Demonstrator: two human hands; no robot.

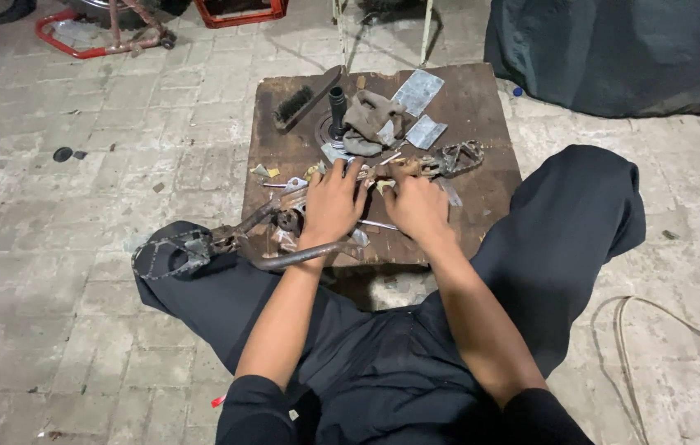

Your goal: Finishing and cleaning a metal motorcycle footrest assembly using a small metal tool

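Hands work low over the wooden board (482,177), the surface set on the brick floor. The left hand (332,206) lies spread and pressed on the rusty footrest bar (226,237), whose left peg juts past the board's near-left corner. The right hand (417,206) curls at the bar's middle; what it pinches I cannot tell. Judging by this, fitting is underway; next calls for a steady hold.

Rusty, matt metal footpeg bar (226,239) – worn dark wooden board (482,177) – crumpled grey cloth (371,119).
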